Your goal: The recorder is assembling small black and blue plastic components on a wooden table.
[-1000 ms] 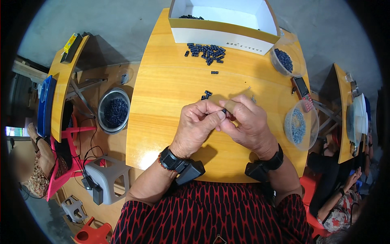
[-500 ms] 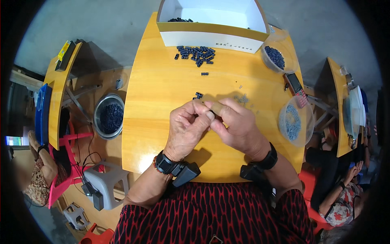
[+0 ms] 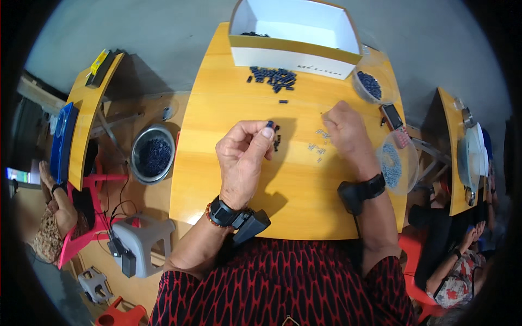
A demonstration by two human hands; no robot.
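Sitting beyond the table's left edge, a metal bowl (image 3: 148, 177) holds many dark pieces. Next comes your left hand (image 3: 240, 157), thumb and forefinger pinching a small dark piece (image 3: 269, 124) above the table (image 3: 212, 119). Loose dark bits (image 3: 277, 142) lie just beside it; farther back, a dark pile (image 3: 273, 79) sits before the white box (image 3: 261, 57). Tiny pale pieces (image 3: 318, 148) lie scattered near your right hand (image 3: 345, 127) — fingers curled, though you can't tell whether they grip anything. Rightmost are a phone (image 3: 392, 116) and a clear tub (image 3: 410, 167).
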